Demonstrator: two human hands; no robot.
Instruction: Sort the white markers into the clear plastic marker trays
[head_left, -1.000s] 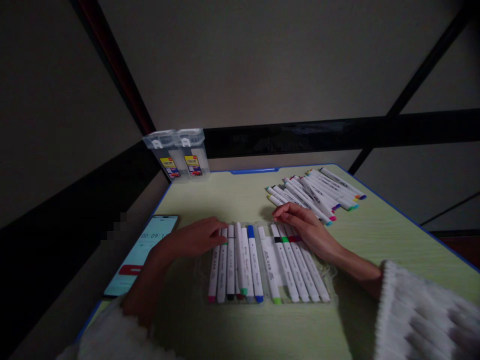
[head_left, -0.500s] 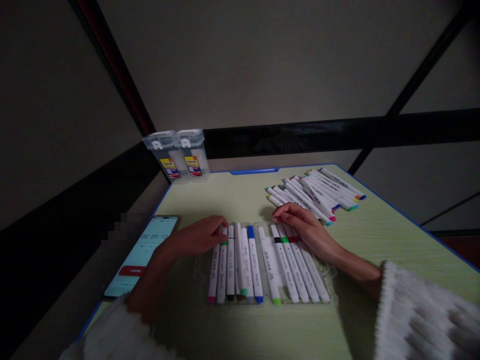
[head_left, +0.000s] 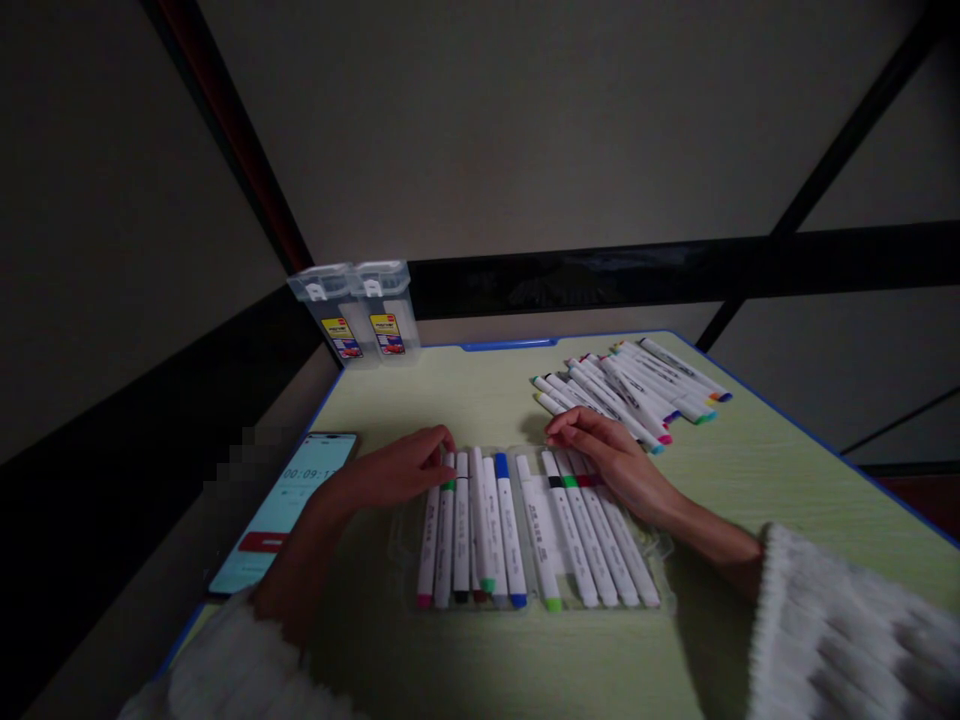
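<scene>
Probably light, stiff and smooth, the markers [head_left: 511, 530] lie side by side in a clear case [head_left: 564, 572], near centre; mid-barrel should suit a pinch. The left hand [head_left: 401, 466] and right hand [head_left: 609, 452] curl at its far edge; whether either grips, I cannot tell. Far left, the boxes [head_left: 395, 303] seem labelled "marker"; the phone [head_left: 292, 505], left, reads 00:09, last digits unclear.

Around the case [head_left: 568, 592] of markers [head_left: 511, 530] on the tabletop [head_left: 442, 405], the phone [head_left: 289, 500] is at nine o'clock, boxes [head_left: 390, 335] at eleven, loose markers [head_left: 626, 393] at one.
</scene>
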